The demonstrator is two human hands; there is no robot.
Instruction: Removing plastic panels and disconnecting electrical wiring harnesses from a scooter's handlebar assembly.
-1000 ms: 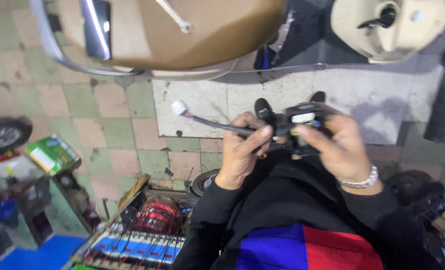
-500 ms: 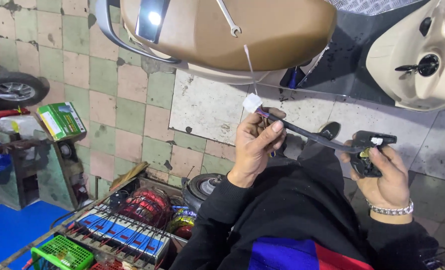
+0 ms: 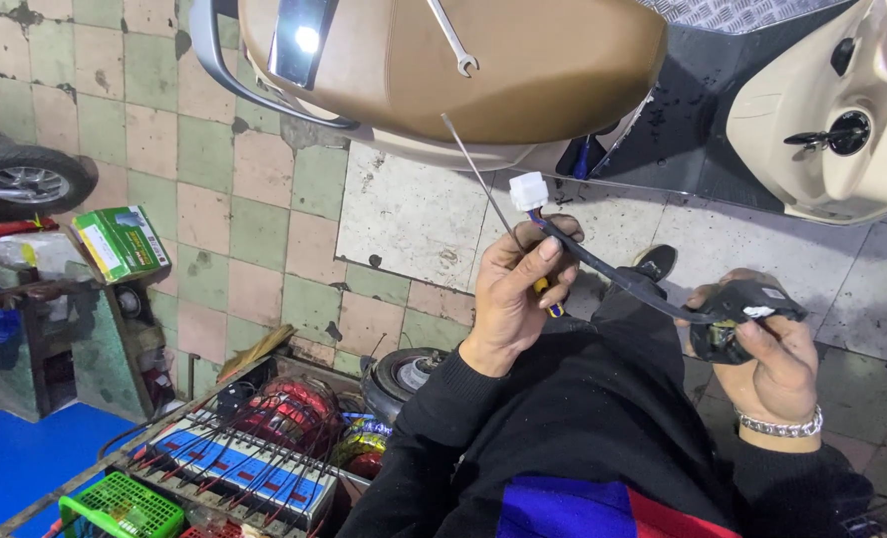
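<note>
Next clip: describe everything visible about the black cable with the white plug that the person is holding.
The cable is a black sleeved lead that looks like rubber or plastic, ending in a small white plastic plug with coloured wires showing just below it. The left hand pinches it near the plug, which points up toward the scooter seat. From there it sags right to a black switch housing gripped in the right hand.

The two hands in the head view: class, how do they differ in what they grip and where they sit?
The left hand is raised, pinching a black cable just below its white connector along with a thin screwdriver. The right hand sits lower and grips the black switch unit at the cable's other end. Only the right wrist wears a bracelet. Both have black sleeves.
</note>
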